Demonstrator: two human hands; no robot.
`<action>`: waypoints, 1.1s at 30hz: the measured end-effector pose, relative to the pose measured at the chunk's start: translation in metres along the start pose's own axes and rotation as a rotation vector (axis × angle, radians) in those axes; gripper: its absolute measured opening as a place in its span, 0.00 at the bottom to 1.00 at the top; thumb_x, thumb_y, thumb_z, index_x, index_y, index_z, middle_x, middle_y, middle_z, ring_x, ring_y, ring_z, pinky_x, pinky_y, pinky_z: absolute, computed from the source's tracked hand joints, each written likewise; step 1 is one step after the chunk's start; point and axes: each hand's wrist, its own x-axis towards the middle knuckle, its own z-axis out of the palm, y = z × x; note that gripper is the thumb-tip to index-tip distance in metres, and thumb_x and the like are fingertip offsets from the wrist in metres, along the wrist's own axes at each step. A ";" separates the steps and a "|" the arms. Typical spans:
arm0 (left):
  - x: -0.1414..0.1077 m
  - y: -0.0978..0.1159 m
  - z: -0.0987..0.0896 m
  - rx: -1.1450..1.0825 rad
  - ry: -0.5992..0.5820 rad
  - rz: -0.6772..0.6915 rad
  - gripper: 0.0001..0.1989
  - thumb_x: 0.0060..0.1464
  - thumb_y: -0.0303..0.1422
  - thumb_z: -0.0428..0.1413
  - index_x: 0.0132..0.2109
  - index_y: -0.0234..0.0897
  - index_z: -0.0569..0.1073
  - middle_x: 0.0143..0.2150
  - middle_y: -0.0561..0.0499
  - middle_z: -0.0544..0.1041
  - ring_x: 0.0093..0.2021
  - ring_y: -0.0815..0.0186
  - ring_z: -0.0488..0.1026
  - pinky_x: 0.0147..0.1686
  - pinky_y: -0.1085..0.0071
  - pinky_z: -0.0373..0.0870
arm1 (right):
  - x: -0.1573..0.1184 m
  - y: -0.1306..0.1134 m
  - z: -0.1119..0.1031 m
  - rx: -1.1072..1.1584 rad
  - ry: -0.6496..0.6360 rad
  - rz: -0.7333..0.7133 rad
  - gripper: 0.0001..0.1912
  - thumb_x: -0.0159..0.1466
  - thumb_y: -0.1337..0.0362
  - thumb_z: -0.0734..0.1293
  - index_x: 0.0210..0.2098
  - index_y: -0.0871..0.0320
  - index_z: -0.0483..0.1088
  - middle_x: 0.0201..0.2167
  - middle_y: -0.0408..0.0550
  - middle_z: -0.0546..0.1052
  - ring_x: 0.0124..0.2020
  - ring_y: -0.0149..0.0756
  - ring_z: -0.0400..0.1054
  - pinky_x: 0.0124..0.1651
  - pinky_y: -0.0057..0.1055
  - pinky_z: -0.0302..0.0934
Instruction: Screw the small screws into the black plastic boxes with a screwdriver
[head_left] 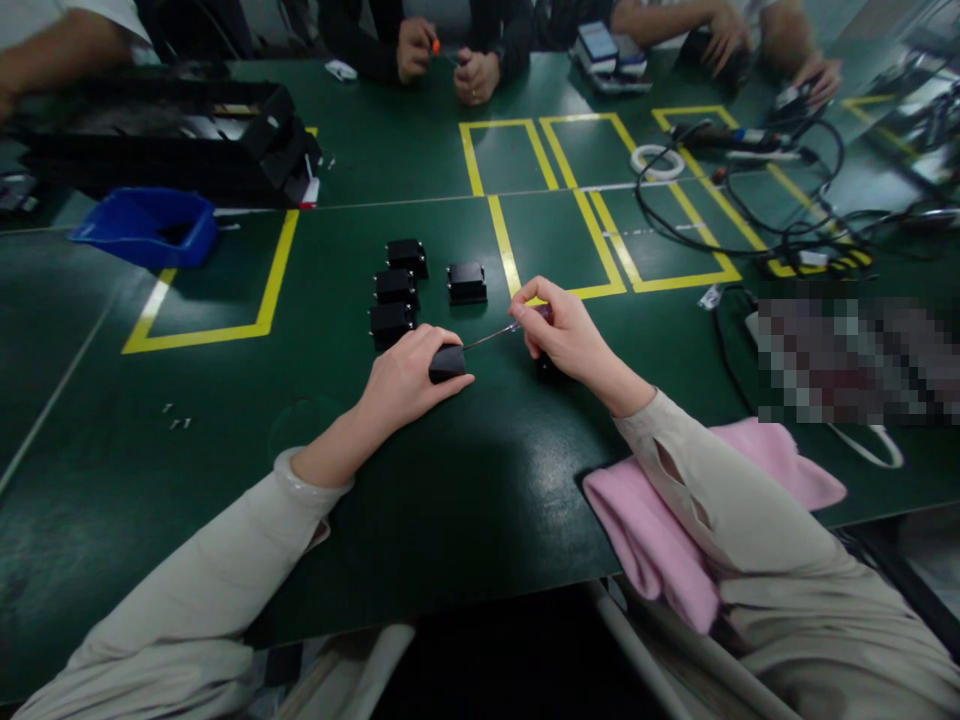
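Observation:
My left hand (409, 380) is wrapped round a small black block (448, 363) on the green table. My right hand (555, 325) grips a screwdriver (491, 337) by its dark reddish handle, and the thin metal shaft points left, its tip at the block's right end. Three similar black blocks (401, 287) stand in a column just beyond my left hand, and one more block (467, 283) is to their right. Another dark object (550, 367) is partly hidden under my right hand.
A blue bin (154, 228) and black trays (277, 140) are at the left. Small screws (180, 424) lie at the lower left. A pink cloth (652, 530) is under my right forearm. Cables (750, 225) spread at the right. Other people's hands (450, 65) are across the table.

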 end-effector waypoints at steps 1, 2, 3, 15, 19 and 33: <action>0.000 0.000 0.000 -0.001 0.000 0.000 0.18 0.64 0.46 0.61 0.52 0.40 0.72 0.52 0.42 0.79 0.52 0.49 0.77 0.51 0.54 0.74 | 0.000 0.000 0.000 -0.002 0.006 -0.012 0.12 0.74 0.54 0.67 0.40 0.52 0.63 0.18 0.33 0.64 0.17 0.28 0.61 0.22 0.29 0.52; 0.000 0.000 0.000 -0.001 0.000 0.000 0.18 0.64 0.47 0.61 0.52 0.39 0.72 0.51 0.42 0.79 0.51 0.50 0.77 0.50 0.54 0.74 | 0.000 -0.001 0.000 -0.002 0.014 -0.024 0.10 0.73 0.56 0.67 0.41 0.52 0.63 0.19 0.33 0.65 0.18 0.28 0.62 0.23 0.28 0.53; 0.000 0.000 0.000 -0.002 0.000 0.001 0.18 0.64 0.47 0.61 0.52 0.39 0.72 0.51 0.42 0.79 0.51 0.50 0.77 0.50 0.55 0.74 | 0.000 -0.001 0.000 -0.001 0.022 -0.035 0.09 0.73 0.57 0.67 0.42 0.53 0.64 0.20 0.33 0.66 0.18 0.27 0.63 0.24 0.28 0.54; 0.000 -0.001 0.001 0.000 0.009 0.012 0.18 0.64 0.46 0.61 0.52 0.38 0.73 0.51 0.43 0.78 0.52 0.50 0.77 0.51 0.55 0.74 | 0.000 0.006 0.001 0.016 0.031 -0.082 0.06 0.74 0.61 0.66 0.44 0.53 0.63 0.20 0.32 0.66 0.18 0.27 0.63 0.24 0.27 0.54; 0.000 0.000 0.001 0.001 0.004 0.006 0.18 0.64 0.46 0.61 0.52 0.39 0.73 0.51 0.42 0.78 0.52 0.49 0.77 0.50 0.56 0.74 | 0.000 0.005 0.001 0.022 0.024 -0.075 0.06 0.74 0.61 0.66 0.42 0.53 0.63 0.19 0.32 0.65 0.17 0.26 0.63 0.23 0.27 0.54; 0.000 -0.001 0.001 0.009 0.006 0.006 0.18 0.64 0.45 0.61 0.52 0.38 0.72 0.51 0.43 0.78 0.51 0.50 0.77 0.51 0.55 0.74 | 0.000 0.007 0.001 0.017 0.013 -0.074 0.05 0.74 0.62 0.65 0.43 0.53 0.63 0.19 0.31 0.64 0.17 0.27 0.63 0.24 0.27 0.54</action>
